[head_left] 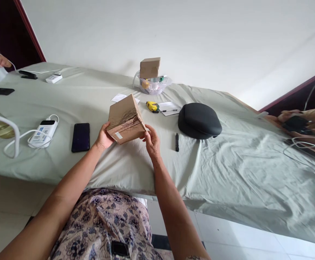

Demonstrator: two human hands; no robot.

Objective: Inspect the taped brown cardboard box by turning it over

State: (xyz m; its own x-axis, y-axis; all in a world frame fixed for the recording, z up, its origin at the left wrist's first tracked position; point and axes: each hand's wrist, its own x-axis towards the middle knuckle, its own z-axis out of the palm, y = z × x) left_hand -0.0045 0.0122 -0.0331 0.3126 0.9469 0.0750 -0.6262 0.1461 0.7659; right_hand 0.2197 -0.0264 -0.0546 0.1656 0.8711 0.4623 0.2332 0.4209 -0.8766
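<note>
Flower-patterned clothing lies nearest the head camera, with bare forearms reaching past it to a cardboard box. The box is tilted over the near part of the cloth-covered table; the left hand grips its left side and the right hand pinches its right corner. Taking hold looks done; setting the box down is not. Dark lines mark one face (pen or creasing, I cannot tell), and what remains to be done with it does not show. A phone near the left wrist and a black pen right of the right hand seem likeliest to get bumped. Beyond are a yellow tape measure, a black case and a clear basket bearing a smaller carton. Co-workers' hands show at both edges.
</note>
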